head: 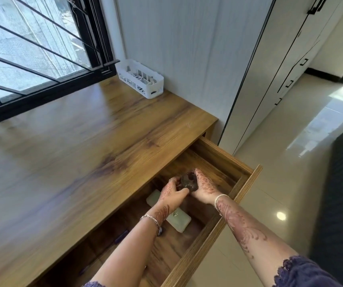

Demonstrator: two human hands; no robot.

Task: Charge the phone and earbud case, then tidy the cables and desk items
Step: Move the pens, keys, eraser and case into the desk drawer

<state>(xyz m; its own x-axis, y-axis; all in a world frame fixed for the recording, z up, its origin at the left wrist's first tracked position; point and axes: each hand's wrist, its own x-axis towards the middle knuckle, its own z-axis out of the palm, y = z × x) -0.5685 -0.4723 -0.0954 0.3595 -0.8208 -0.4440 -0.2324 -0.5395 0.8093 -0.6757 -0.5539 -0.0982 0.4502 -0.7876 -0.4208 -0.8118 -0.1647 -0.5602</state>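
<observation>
While both arms reach down into the open drawer, the scene reads as follows, nearest part first, every place given relative to the drawer.

Drawer (247, 184): pulled well out from under the desk top; its front panel is nearest the viewer and its wooden floor is partly bare.
Pale flat item (180, 221): lies on the drawer floor under the left wrist; too blurred to say whether it is the phone.
Left hand (171, 192): over the middle of the drawer, fingers curled onto the near left side of the dark bundle.
Right hand (204, 186): over the drawer's right part, palm and fingers wrapped round the bundle's right side.
Dark bundle (189, 182): held between the two hands just above the drawer floor; rounded and lumpy, probably a coiled cable, though motion blur leaves this uncertain.
Handling, judged: light and limp, not fragile; a coil tends to spring loose, so it is best held across the whole loop, never by one strand or a plug end.
Desk top (79, 146): just beyond and left of the drawer; glossy wood, so small items may slide.
White basket (140, 79): well beyond the drawer, at the desk's far corner against the wall, holding small things too unclear to name.
</observation>
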